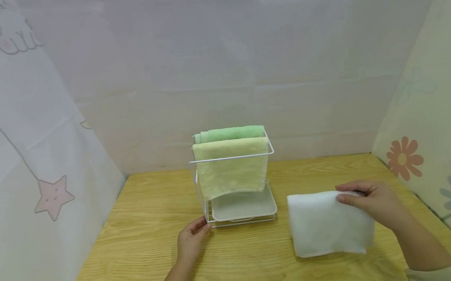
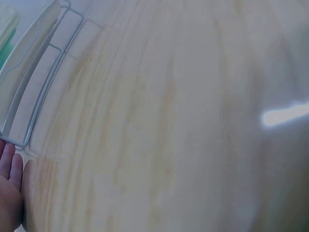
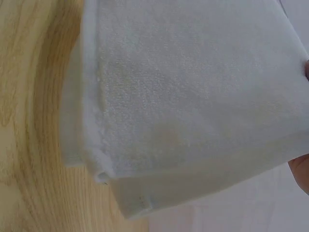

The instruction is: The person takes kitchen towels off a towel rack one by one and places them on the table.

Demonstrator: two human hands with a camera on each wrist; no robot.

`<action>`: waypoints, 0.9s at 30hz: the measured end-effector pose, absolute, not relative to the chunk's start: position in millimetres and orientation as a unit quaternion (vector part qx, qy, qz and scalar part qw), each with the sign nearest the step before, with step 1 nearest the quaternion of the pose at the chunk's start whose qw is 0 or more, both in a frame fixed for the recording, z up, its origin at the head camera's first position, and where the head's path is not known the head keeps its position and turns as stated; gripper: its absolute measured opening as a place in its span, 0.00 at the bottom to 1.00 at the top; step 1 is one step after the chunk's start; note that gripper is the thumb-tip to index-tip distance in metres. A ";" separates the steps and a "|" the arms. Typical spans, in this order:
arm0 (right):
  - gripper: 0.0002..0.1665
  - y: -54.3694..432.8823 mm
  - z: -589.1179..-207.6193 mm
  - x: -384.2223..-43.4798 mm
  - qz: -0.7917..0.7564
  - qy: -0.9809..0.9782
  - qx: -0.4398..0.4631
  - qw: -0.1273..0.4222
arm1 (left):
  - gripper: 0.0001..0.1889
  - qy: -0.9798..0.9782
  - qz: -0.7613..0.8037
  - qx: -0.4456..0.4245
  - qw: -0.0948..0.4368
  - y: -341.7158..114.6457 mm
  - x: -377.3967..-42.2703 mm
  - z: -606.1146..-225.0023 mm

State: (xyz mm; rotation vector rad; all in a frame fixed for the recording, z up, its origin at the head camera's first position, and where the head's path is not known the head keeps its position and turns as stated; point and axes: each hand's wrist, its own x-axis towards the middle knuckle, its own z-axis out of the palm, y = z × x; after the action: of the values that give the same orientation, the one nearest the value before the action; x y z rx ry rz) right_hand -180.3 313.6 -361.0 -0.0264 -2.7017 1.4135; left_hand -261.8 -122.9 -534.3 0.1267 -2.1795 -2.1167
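My right hand (image 1: 378, 202) pinches the top edge of a folded white towel (image 1: 329, 223), thumb in front, and the cloth hangs down from it. Terry texture and layered lower corners of the white towel (image 3: 193, 87) fill much of the right wrist view. At the front left corner of a white wire rack (image 1: 231, 158), my left hand (image 1: 191, 239) grips the base wire between thumb and fingers. Over the rack's bars hang a pale yellow towel (image 1: 233, 172) and, behind it, a green towel (image 1: 236, 133). A white tray (image 1: 243, 209) sits in the rack's base.
The rack stands on a light wood-grain table (image 1: 137, 243), left of the white towel. Behind the table hangs a pale cloth backdrop (image 1: 217, 67). Printed cloth walls close in both sides, with a pink star (image 1: 53, 197) on the left and flowers on the right.
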 end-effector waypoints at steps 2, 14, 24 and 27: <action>0.24 313.4 -365.0 -183.4 0.442 -0.896 -0.009 0.041 | 0.18 -0.717 -0.694 0.040 0.051 -123.0 -262.0 -534.5; 0.33 325.0 -390.7 -213.6 0.407 -0.913 -0.022 0.029 | 0.18 -0.717 -0.694 0.033 0.061 -123.0 -260.9 -535.7; 0.36 326.0 -401.7 -244.3 0.400 -0.916 -0.023 0.026 | 0.19 -0.717 -0.694 0.033 0.055 -123.5 -261.0 -534.3; 0.34 326.2 -408.9 -253.2 0.409 -0.912 -0.016 0.025 | 0.19 -0.716 -0.695 0.032 0.056 -122.9 -260.5 -533.7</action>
State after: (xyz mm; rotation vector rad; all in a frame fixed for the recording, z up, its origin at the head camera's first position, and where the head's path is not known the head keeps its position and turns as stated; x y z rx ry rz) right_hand -253.2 326.2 -408.9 -0.0507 -2.8202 1.2655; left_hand -260.5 -122.9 -533.7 0.0971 -2.1744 -2.1083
